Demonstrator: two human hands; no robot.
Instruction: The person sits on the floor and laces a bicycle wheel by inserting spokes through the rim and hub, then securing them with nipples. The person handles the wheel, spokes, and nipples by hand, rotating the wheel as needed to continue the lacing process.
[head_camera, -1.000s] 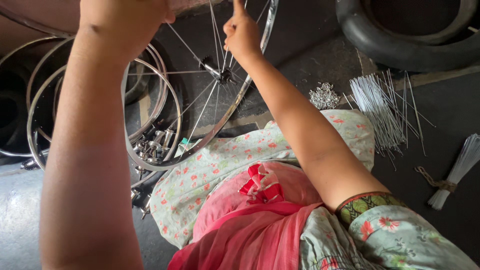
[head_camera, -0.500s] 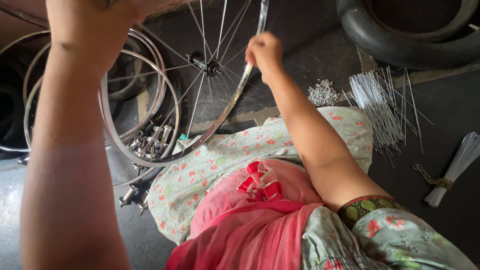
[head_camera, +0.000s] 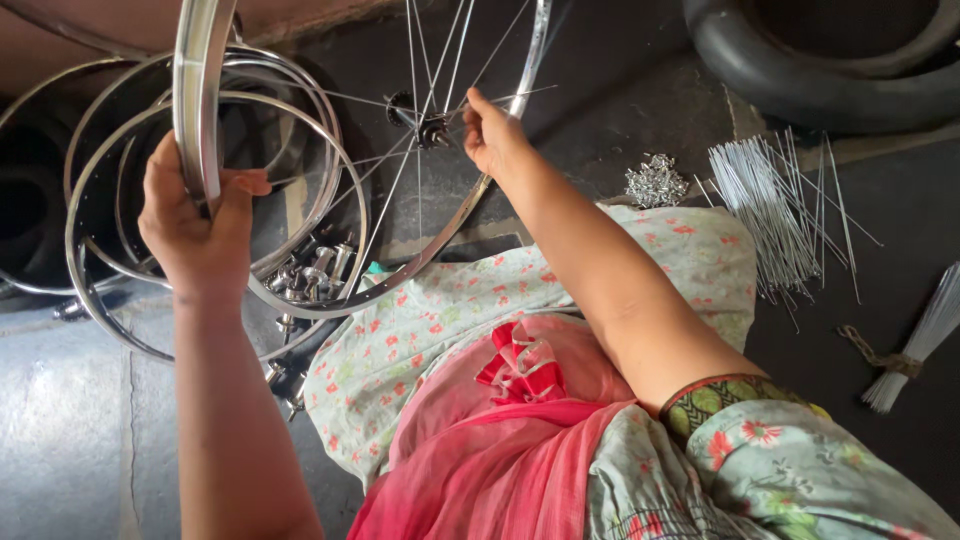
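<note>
- Dark concrete floor (head_camera: 620, 130) is filling the background, with a tyre (head_camera: 820, 75) at upper right and spare rims (head_camera: 100, 200) stacked at left.
- Left hand (head_camera: 195, 225) is clamping the rim (head_camera: 200, 90) of 1 wheel at upper left, fingers wrapped round it.
- Right hand (head_camera: 495, 135) is pinching a spoke (head_camera: 450, 108) beside the hub (head_camera: 432, 130), fingertips together, at top centre.
- Loose spokes (head_camera: 775, 215) and nipples (head_camera: 655, 182) are lying at right.
- Judging by this, keeping the rim steady while guiding the spoke straight is mattering most.

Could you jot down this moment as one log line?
left hand: grips wheel rim | right hand: pinches spoke near hub | nearby: loose spokes, spare rims
</note>
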